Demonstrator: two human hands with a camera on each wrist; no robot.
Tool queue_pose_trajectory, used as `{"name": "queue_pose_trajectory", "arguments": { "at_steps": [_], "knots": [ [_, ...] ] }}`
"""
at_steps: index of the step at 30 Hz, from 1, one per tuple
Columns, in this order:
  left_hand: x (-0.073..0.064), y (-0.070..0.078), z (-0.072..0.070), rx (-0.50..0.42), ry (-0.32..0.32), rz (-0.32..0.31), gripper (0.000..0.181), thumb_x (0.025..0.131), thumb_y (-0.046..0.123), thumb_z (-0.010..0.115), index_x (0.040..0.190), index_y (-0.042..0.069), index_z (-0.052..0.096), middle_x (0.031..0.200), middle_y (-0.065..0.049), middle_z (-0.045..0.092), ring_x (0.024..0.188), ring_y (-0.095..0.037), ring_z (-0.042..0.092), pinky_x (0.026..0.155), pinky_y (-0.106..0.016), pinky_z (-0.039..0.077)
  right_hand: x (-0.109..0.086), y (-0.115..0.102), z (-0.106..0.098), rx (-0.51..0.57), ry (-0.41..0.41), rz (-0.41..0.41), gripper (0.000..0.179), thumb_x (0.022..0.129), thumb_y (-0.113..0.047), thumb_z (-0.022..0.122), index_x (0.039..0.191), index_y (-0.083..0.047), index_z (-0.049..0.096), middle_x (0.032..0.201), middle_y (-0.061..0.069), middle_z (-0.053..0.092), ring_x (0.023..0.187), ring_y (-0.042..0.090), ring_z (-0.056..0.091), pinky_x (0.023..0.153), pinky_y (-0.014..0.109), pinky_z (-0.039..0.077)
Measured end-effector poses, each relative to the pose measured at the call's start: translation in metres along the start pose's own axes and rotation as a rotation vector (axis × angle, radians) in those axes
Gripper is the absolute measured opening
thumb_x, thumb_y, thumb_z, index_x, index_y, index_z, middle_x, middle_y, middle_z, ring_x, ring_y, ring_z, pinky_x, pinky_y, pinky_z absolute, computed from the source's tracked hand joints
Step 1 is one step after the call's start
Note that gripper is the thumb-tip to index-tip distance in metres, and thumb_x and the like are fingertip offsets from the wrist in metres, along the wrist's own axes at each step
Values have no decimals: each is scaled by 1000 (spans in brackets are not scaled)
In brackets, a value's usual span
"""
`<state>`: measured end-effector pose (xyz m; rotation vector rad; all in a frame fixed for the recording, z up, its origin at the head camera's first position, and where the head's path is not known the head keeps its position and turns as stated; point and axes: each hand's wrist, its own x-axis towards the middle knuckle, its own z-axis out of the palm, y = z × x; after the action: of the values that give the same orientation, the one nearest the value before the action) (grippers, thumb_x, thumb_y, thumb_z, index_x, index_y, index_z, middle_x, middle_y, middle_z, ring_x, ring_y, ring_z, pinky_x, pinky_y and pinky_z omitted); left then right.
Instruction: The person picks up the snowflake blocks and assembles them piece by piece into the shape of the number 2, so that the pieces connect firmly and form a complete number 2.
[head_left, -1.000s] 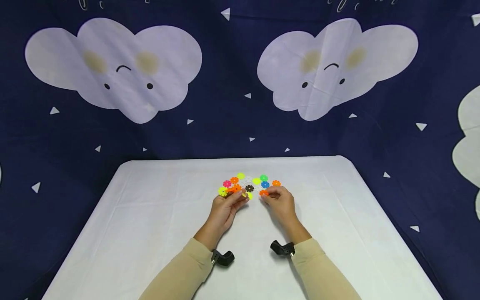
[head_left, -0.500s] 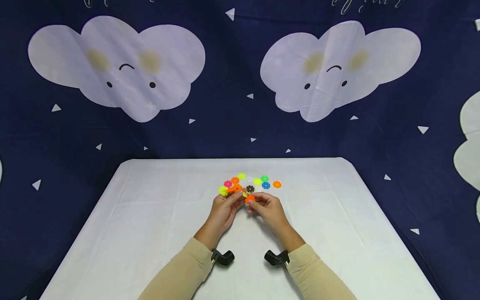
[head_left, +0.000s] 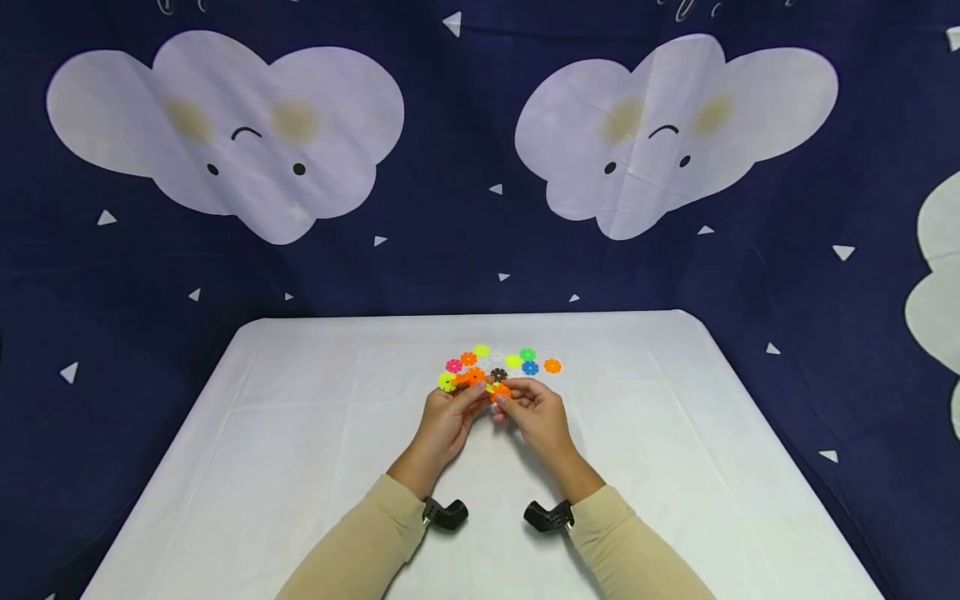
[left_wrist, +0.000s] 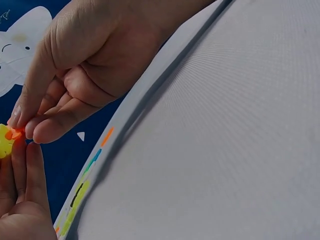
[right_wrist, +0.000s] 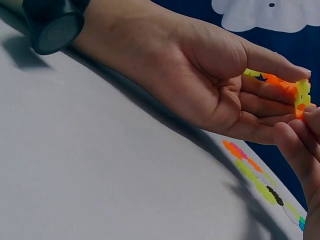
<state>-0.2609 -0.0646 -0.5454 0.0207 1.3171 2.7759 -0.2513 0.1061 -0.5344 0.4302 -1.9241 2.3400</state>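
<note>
My left hand (head_left: 446, 423) grips a short chain of joined plastic snowflake discs (head_left: 474, 376), orange with yellow ones at its ends. In the right wrist view, its thumb and fingers pinch the near yellow disc (right_wrist: 303, 91). My right hand (head_left: 545, 419) pinches an orange snowflake disc (head_left: 500, 391) against that yellow disc, and the two hands nearly meet. In the left wrist view, the orange disc (left_wrist: 16, 133) sits between the right thumb and fingers. Fingertips partly hide the joint, so how far the discs are slotted together cannot be told.
Several loose discs lie behind the hands on the white-covered table (head_left: 337, 433), among them a pink disc (head_left: 453, 366), a black disc (head_left: 498, 375), a blue disc (head_left: 530, 367), a green disc (head_left: 528, 354) and an orange disc (head_left: 552, 366). A dark blue cloud-print cloth (head_left: 450, 275) hangs behind.
My right hand has lifted an orange disc from the right of the pile and moved left to the chain's yellow end. The left hand has stayed in place, holding the chain.
</note>
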Motion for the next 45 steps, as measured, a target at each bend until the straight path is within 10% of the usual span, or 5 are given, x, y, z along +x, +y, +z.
{"name": "queue_pose_trajectory", "arguments": {
  "at_steps": [9, 18, 30, 35, 45],
  "knots": [
    [0, -1, 1, 32, -48, 38, 37, 99, -2, 71, 127, -24, 58, 124, -36, 65, 102, -27, 74, 97, -40, 58, -1, 0, 4, 67, 32, -56, 23, 91, 20, 69, 114, 22, 64, 97, 34, 71, 71, 25, 76, 67, 39, 65],
    [-4, -2, 3, -17, -64, 76, 22, 99, -8, 68, 121, -4, 69, 123, -29, 69, 111, -27, 71, 102, -42, 55, 2, 1, 1, 119, -6, -30, 25, 93, 20, 68, 118, 23, 63, 96, 28, 73, 74, 23, 76, 71, 40, 65],
    [-6, 5, -6, 33, -436, -2, 37, 100, -12, 62, 131, 7, 72, 132, -8, 69, 110, -19, 69, 94, -29, 58, -3, -2, 8, 303, -44, 69, 26, 97, 21, 60, 116, 7, 49, 91, 13, 76, 72, 22, 74, 67, 35, 65],
    [-7, 6, -9, 32, -477, -36, 29, 102, 0, 69, 126, 14, 74, 124, -4, 73, 108, -17, 68, 94, -28, 57, -5, -5, 13, 400, -78, 74, 29, 98, 23, 56, 113, -1, 49, 92, 12, 75, 75, 21, 73, 68, 34, 65],
    [0, 6, -9, -206, -436, 86, 21, 100, -3, 68, 117, 6, 77, 120, -13, 74, 116, -25, 68, 110, -42, 49, 5, -9, -17, 167, -111, 86, 31, 96, 16, 64, 121, 24, 48, 96, 17, 73, 81, 27, 74, 74, 46, 65]
  ]
}}
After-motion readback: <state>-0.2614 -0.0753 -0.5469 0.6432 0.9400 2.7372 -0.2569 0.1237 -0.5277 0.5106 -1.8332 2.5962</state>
